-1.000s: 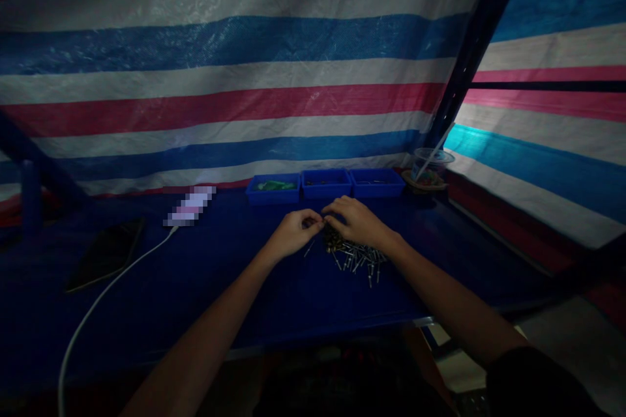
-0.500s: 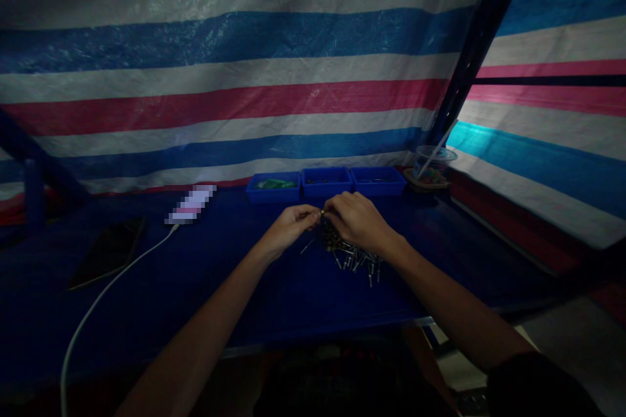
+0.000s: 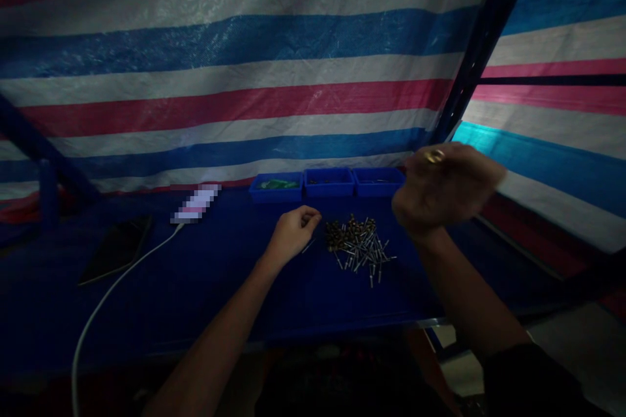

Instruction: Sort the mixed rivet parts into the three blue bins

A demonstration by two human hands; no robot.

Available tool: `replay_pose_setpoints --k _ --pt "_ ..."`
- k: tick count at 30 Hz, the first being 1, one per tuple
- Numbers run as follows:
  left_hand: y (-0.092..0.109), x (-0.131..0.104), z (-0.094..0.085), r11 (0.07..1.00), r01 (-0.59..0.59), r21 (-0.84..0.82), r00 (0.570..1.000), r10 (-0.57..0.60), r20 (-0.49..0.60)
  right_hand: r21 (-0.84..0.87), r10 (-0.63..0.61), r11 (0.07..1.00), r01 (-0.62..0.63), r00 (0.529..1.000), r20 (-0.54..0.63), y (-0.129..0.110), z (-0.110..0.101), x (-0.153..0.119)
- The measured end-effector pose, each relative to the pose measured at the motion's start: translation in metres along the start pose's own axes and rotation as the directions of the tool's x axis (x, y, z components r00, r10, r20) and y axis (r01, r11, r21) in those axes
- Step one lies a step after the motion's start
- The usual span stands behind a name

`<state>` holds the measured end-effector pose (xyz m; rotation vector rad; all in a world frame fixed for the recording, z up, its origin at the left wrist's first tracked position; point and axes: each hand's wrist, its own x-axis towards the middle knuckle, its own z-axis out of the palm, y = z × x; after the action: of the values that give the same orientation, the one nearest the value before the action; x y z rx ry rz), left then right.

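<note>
My right hand point(image 3: 447, 189) is raised to the right of the pile, blurred by motion, its fingers closed around a small round brass-coloured piece point(image 3: 434, 156). My left hand point(image 3: 296, 230) rests low over the table, thumb and fingertips pinched together; whatever they hold, if anything, is hidden. Between the hands lies a loose pile of small metal parts: brownish, brass-coloured bits point(image 3: 337, 234) on its left and thin silver pins point(image 3: 366, 251) on its right. One single pin point(image 3: 308, 246) lies apart, just beside my left hand.
Behind the pile stand a blue tray with green contents point(image 3: 276, 195) and two more blue trays point(image 3: 328, 191) point(image 3: 374, 191). At left on the blue table point(image 3: 205, 280) are a dark phone point(image 3: 117, 249), a lit phone point(image 3: 196, 202) and its white cable point(image 3: 128, 287). Striped sheeting hangs behind.
My right hand has left my left hand and swung up and right with the brass-coloured piece, uncovering the pile. My left hand has stayed near the same spot, fingers more curled.
</note>
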<state>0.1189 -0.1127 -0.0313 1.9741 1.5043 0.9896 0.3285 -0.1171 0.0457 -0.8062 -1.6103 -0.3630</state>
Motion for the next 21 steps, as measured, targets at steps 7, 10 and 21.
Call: replay_pose_setpoints --k 7,10,21 --pt "-0.018 0.001 0.013 0.901 -0.253 0.353 0.965 0.209 0.158 -0.487 0.398 0.862 -0.141 0.783 0.478 0.061 0.034 -0.010" --pt "-0.020 0.003 0.016 0.871 -0.286 0.399 0.954 0.220 0.203 -0.507 0.458 0.838 -0.203 0.766 0.450 0.069 0.039 -0.026" --pt "-0.026 0.007 0.013 0.851 -0.363 0.379 0.926 0.285 0.246 -0.236 0.331 0.941 -0.245 0.819 0.470 0.024 0.059 -0.045"
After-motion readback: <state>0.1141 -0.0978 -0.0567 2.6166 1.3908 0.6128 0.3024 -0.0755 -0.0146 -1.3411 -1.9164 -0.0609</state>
